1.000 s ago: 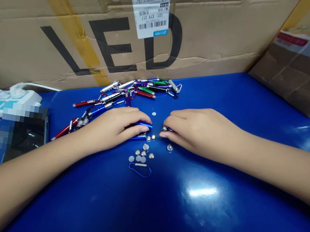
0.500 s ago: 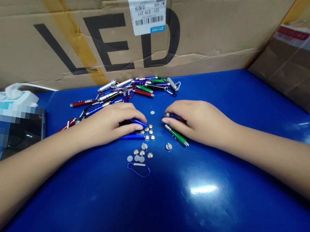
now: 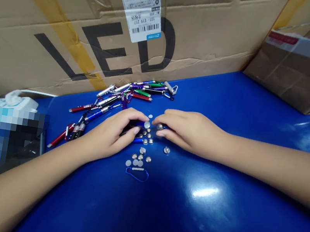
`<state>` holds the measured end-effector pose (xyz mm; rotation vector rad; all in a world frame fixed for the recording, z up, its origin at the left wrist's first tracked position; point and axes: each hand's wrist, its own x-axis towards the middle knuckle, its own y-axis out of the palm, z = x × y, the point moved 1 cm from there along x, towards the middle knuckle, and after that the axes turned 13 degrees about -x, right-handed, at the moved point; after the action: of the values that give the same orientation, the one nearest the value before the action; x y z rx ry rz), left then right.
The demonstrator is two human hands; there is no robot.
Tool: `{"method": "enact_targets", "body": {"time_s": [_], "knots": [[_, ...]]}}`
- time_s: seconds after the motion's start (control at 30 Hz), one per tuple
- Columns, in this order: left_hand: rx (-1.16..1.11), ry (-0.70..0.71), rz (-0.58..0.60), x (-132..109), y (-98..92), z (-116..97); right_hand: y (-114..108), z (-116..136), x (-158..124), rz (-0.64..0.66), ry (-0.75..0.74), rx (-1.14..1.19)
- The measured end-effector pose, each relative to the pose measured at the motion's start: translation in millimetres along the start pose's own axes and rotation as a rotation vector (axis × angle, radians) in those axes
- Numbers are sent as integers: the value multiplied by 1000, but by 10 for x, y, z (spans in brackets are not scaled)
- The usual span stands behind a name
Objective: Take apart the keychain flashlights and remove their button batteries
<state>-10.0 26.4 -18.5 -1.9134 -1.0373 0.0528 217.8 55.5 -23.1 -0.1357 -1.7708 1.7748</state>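
Observation:
My left hand (image 3: 117, 131) is closed around a small blue flashlight tube (image 3: 141, 123), mostly covered by the fingers. A flat grey disc shows at its right end, by the fingertips. Facing it, my right hand (image 3: 192, 129) pinches a dark blue flashlight part with a silver end (image 3: 159, 126); the rest is hidden in the palm. The two parts are a short way apart. Below the left fingertips lie several silver button cells (image 3: 151, 141) and another blue tube (image 3: 138, 141), partly covered. Nearer me are grey discs (image 3: 135, 162) and a blue carabiner clip (image 3: 136, 174).
A pile of coloured mini flashlights (image 3: 129, 92) lies behind my left hand. A large cardboard box (image 3: 209, 30) stands along the back, another box (image 3: 294, 71) at right. A white power strip (image 3: 21, 104) sits at left. A small silver cap (image 3: 166, 150) lies below my right hand.
My left hand has risen off the table tube, and a grey disc now shows at its fingertips. My right hand has moved closer to it. The green flashlight beside the right hand is out of sight.

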Motion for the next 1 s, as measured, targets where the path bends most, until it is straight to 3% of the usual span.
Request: {"method": "enact_targets", "body": {"time_s": [0.17,0.47,0.6,0.8,1.0], "knots": [[-53,52,-9,-4,27,1,-7,19,-3,-37,-23,47],[151,143,-8,26,35,-121,-12,30,-18,-48,-67,53],[202,161,-93,23,60,-156,-17,48,-17,-65,-91,14],[192,251,-74,-14,97,-244,-58,174,-11,10,-148,156],[209,225,-100,-22,94,-273,-152,266,-16,61,-41,237]]}}
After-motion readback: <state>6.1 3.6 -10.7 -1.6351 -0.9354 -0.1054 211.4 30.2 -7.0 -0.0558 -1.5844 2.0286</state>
